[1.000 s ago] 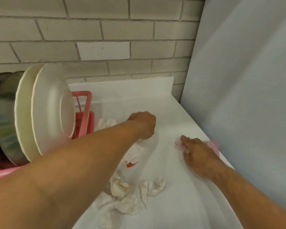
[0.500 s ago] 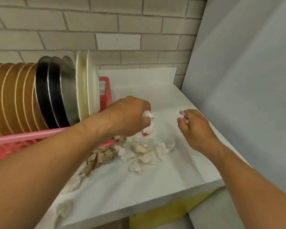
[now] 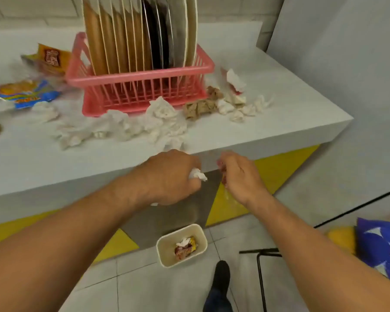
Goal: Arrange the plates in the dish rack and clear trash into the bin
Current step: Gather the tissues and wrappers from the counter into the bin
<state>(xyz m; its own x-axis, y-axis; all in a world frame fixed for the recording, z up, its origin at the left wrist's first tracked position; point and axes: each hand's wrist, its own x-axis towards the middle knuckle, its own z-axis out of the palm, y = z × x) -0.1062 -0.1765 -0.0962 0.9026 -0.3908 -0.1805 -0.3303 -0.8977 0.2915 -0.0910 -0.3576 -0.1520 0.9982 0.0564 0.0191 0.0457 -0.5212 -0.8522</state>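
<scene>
Tissue [image 3: 198,175] gripped in left hand [image 3: 171,176], right hand [image 3: 241,176] pinching red scrap [image 3: 223,180], wrapper [image 3: 52,60] print unreadable

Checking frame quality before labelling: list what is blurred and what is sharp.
Head view: motion blur smears the snack wrappers at left and the blue bag at right; the left hand gripping a tissue, the right hand pinching a red scrap, and the bin are fairly sharp.

Scene: white counter [image 3: 279,122] against a pale brick wall [image 3: 20,10], above a tiled floor [image 3: 144,287].
Yellow-and-grey panelling [image 3: 277,167] fronts the counter's base; a thin black metal frame [image 3: 260,278] stands on the tiles at right, near a blue cloth [image 3: 378,244] with white shapes.
</scene>
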